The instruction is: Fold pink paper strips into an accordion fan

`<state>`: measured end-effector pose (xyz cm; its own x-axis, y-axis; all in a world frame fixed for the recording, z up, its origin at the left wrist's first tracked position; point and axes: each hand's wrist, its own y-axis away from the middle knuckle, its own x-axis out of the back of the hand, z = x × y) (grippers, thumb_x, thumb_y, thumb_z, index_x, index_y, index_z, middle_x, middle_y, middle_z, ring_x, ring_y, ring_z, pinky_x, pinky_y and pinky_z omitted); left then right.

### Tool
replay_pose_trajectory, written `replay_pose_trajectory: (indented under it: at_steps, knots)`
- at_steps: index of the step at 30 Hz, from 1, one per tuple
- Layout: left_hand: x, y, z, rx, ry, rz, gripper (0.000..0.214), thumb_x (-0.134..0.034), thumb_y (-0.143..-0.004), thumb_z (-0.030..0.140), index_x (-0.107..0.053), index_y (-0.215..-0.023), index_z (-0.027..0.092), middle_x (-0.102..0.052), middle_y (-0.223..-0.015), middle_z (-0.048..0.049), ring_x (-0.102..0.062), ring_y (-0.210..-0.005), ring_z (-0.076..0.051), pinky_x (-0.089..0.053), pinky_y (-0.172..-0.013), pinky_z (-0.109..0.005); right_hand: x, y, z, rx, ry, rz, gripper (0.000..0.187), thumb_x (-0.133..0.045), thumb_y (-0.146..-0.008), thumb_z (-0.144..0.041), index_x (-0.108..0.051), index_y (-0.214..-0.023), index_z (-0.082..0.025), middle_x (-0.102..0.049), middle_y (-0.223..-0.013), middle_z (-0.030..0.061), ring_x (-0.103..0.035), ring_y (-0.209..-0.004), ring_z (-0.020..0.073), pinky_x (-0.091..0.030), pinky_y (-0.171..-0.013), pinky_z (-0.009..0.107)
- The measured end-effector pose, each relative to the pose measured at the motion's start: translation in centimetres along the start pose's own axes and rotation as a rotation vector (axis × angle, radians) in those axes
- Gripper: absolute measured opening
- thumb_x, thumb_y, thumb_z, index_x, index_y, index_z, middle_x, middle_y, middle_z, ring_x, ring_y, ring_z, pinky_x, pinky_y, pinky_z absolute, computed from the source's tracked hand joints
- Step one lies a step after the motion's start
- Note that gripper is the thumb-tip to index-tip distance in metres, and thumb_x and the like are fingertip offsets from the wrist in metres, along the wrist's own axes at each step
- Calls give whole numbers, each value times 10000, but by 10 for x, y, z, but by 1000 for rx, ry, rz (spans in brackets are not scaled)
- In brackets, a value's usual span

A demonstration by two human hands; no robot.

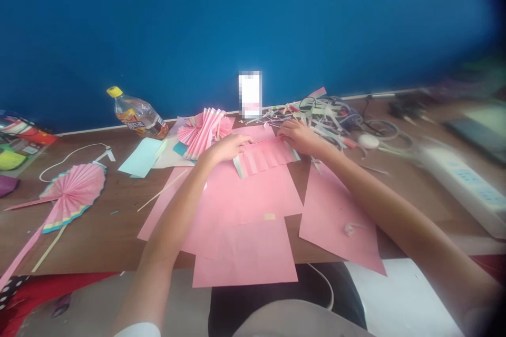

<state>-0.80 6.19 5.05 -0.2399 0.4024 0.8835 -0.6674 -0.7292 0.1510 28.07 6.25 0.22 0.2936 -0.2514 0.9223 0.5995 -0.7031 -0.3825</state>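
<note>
A pink sheet of paper with pleat creases [265, 157] and pale blue-and-cream ends lies across larger flat pink sheets [253, 195]. At its upper left corner, my left hand [231, 147] pinches the far edge. My right hand [298, 136] grips the same edge near the upper right corner, fingers curled over it. The fingertips of both hands are partly hidden. Just beyond my left hand sits a bunch of pink accordion-folded paper [207, 131]. A finished-looking pink paper fan [75, 192] with a blue and cream border rests at the left of the table.
A tilted drink bottle [140, 116] and light blue paper [143, 157] are at the back left. A bright phone [250, 95] leans on the blue wall. Paper scraps and cables [328, 116] pile up behind my right hand. A power strip [466, 184] lies at right.
</note>
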Motion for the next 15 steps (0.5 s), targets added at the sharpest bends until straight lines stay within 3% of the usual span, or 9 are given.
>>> replay_pose_trajectory:
  at_steps: [4, 8, 11, 15]
  knots:
    - [-2, 0, 12, -31, -4, 23, 299, -457, -910, 295, -598, -1162, 220, -658, -1179, -76, -619, -1034, -219, -453, -870, -315, 6, 0, -4, 29, 100, 11, 297, -363, -892, -88, -635, -965, -183, -629, -930, 98, -492, -891, 241, -283, -751, 343]
    - [-21, -8, 24, -65, 12, 112, 328, -483, -910, 387, -597, -1144, 187, -644, -1146, -93, -607, -1008, -222, -447, -873, -312, 10, -1, -11, 112, 137, 1, 335, -356, -881, -63, -654, -958, -193, -632, -930, 98, -487, -873, 233, -266, -752, 343]
    - [-38, -15, 31, -47, -61, 190, 317, -444, -935, 382, -595, -1117, 172, -620, -1079, -108, -603, -988, -224, -452, -828, -307, 9, -2, -17, 171, 100, 24, 340, -366, -889, -70, -667, -992, -191, -633, -958, 96, -493, -871, 223, -267, -749, 335]
    - [-52, -17, 38, 8, -254, 202, 338, -311, -990, 334, -588, -1093, 170, -597, -1031, -108, -619, -893, -218, -442, -751, -310, 5, -2, -22, 211, 106, 68, 341, -363, -919, -93, -662, -1064, -166, -631, -942, 97, -493, -844, 210, -273, -745, 324]
